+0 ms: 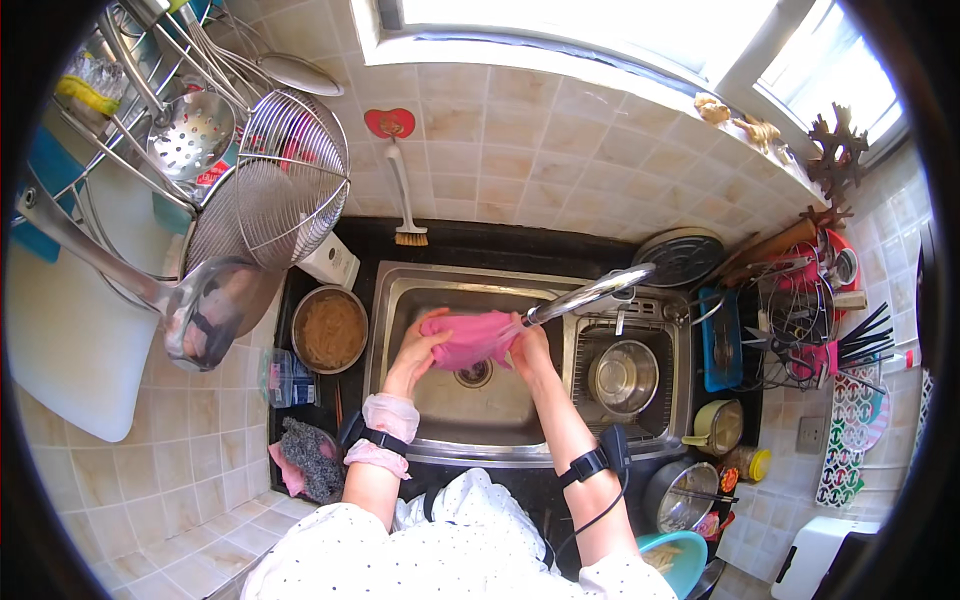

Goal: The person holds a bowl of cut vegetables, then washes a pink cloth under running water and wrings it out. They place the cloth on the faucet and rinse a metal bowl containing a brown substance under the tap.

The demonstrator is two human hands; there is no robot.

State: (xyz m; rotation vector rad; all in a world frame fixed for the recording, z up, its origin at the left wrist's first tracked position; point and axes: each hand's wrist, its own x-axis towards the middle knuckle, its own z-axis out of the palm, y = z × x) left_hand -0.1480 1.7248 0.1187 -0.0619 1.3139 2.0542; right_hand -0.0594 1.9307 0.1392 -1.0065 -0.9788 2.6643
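A pink cloth is stretched between my two hands over the larger basin of a stainless steel sink. My left hand grips its left end, and my right hand has its right end near the tip of the chrome faucet. Water seems to run from the faucet onto the cloth. Below the cloth, the drain is partly covered. To the right, a steel bowl sits in the smaller basin on a wire rack.
Left of the sink stand a pot of brown contents and a grey scrubbing cloth. Strainers and a ladle hang at the upper left. On the right are a blue tray, a small green pot and a larger pot.
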